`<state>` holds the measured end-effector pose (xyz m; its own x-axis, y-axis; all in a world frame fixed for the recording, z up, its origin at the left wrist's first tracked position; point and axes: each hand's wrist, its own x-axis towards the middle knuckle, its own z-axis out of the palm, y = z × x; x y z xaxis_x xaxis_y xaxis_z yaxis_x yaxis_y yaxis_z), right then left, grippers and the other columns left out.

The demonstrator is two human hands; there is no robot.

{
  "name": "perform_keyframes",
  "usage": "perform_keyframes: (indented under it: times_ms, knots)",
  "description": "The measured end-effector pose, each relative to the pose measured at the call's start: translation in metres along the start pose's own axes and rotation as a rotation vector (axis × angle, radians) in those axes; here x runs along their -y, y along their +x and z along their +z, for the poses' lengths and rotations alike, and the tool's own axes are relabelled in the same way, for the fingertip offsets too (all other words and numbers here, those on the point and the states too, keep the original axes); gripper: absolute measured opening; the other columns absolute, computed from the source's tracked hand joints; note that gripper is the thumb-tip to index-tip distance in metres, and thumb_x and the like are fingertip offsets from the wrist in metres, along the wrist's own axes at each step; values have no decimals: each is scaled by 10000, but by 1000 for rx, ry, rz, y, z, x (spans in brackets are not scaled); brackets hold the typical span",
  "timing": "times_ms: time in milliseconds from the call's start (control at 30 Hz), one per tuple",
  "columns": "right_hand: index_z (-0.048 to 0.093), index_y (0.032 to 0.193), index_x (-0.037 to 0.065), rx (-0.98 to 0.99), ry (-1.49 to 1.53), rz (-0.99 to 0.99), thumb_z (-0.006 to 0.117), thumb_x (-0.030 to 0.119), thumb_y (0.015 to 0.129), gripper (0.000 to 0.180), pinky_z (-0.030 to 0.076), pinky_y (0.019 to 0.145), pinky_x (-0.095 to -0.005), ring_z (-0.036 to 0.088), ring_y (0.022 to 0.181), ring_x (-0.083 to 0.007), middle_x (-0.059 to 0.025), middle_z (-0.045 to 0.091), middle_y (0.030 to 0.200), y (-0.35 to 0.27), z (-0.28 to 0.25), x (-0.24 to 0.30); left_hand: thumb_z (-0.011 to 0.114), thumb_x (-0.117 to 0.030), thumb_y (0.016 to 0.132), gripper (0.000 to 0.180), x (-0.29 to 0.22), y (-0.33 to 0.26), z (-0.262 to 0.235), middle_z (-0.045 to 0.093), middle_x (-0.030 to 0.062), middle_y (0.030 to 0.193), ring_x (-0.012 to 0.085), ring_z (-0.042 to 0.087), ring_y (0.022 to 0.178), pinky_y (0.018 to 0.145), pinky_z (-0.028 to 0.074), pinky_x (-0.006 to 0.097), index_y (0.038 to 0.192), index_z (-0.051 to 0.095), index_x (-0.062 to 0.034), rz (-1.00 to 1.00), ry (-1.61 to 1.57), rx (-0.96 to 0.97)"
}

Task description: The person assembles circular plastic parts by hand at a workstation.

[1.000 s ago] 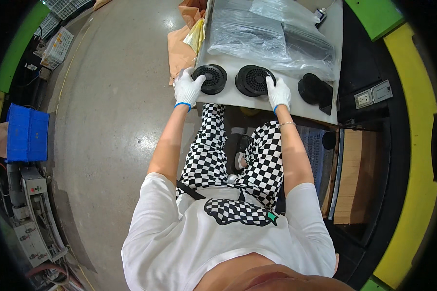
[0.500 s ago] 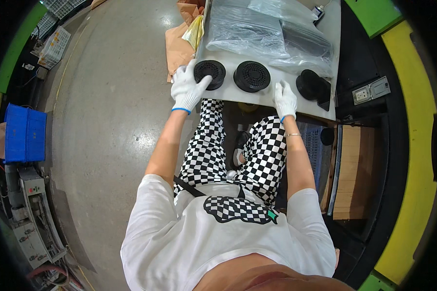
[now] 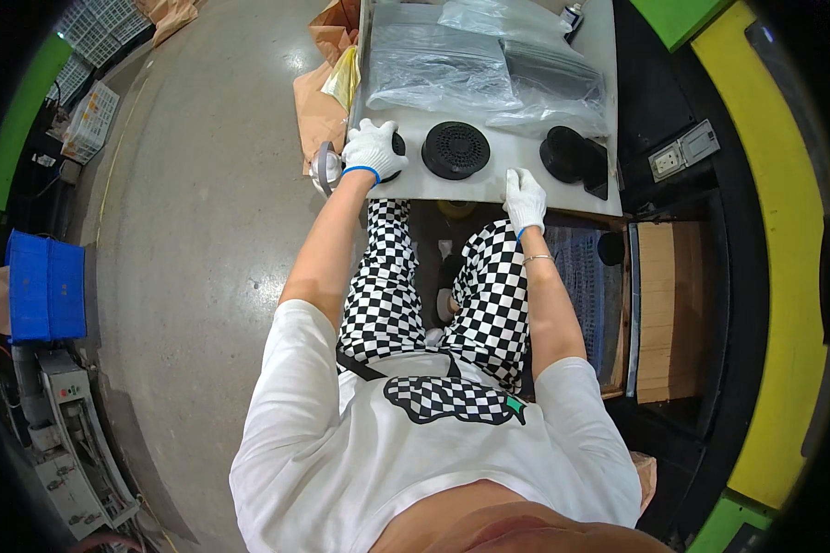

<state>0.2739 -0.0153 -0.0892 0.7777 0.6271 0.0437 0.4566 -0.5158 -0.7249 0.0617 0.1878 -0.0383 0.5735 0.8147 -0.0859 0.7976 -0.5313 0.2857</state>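
The left hand (image 3: 372, 152), in a white knitted glove with a blue cuff, is spread over a round black cap (image 3: 398, 147) at the near left corner of a white table (image 3: 500, 158); the glove hides most of that cap, so I cannot tell whether the fingers grip it or only rest on it. The right hand (image 3: 525, 196), gloved alike, is at the table's near edge, its fingers narrow and close together; I cannot tell whether anything is in them. Between the hands, slightly farther from the person, a black perforated cap (image 3: 456, 150) lies flat with its ring of small holes facing up, apart from both gloves. Farther right, a black round piece (image 3: 563, 153) lies beside a dark flat plate (image 3: 597, 172) near the table's right side. Clear plastic bags (image 3: 443, 69) spread over the far half of the table, and a dark bottle (image 3: 572, 18) is at its far right. Along the left side are brown paper (image 3: 315, 109) and a yellow sheet (image 3: 343, 81); just left of the left wrist shows a grey-rimmed object (image 3: 325, 169), its kind unclear. A blue crate (image 3: 46, 286) is well apart on the left, and a wall socket (image 3: 666, 164) is right of the table.
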Motion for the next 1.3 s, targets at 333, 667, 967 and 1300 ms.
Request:
perform_keyframes:
  times_ms: [333,667,967,1300]
  knots:
    - [641,1086,84,104,-60,16,469,377,930,374,475,837,-456,621,948,-392,-225,659,986,-2,-2,8,721,-330,738,620,-12,-62,18,476,188,1264,363,471,1164,920,425,480,1288,506,-142,375,-201,-609]
    - [523,1293,156,209,-230,-190,469,260,934,378,445,922,-464,579,1055,-407,-207,637,1118,2,14,21,577,-195,922,251,-18,-202,146,653,66,899,152,630,753,722,529,279,1086,622,-10,-169,-1452,668]
    - [562,1233,63,136,-150,-146,476,339,934,416,430,964,-442,541,1130,-405,-235,595,1194,-5,12,6,619,-224,900,184,-19,-222,207,646,11,797,103,609,662,601,504,235,971,654,-58,-346,-1615,763]
    - [634,1041,40,238,-6,38,494,310,926,326,494,761,-453,651,806,-362,-218,661,852,-7,-3,10,571,-188,943,222,-16,-215,197,633,59,895,150,602,719,610,519,263,1079,613,-18,-382,-1808,942]
